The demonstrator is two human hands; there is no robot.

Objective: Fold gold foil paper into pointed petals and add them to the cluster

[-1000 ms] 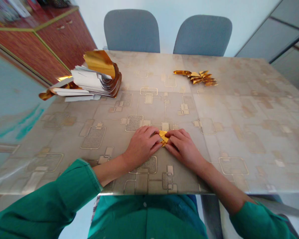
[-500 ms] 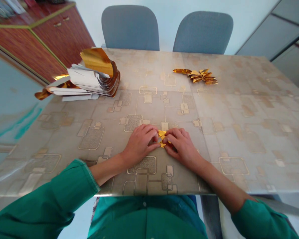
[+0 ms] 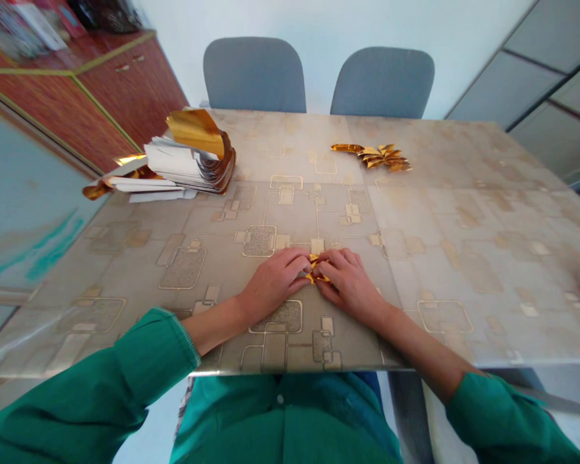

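In the head view, the left hand (image 3: 274,278) and the right hand (image 3: 348,285) are pinching a small gold paper piece (image 3: 314,258) between them, above the near part of the bench (image 3: 435,225). Farther off, a paper stack (image 3: 178,161) is lying to the left, and folded gold pieces (image 3: 383,156) are resting right of centre.

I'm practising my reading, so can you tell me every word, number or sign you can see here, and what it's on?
No words, labels, brands, numbers or signs can be read.
Things on the wooden cabinet: too blurred to tell.
Folded gold paper between the left hand and right hand: no writing shows.
Paper stack: none I can make out.
Tablecloth: printed rectangles and lines, not letters.
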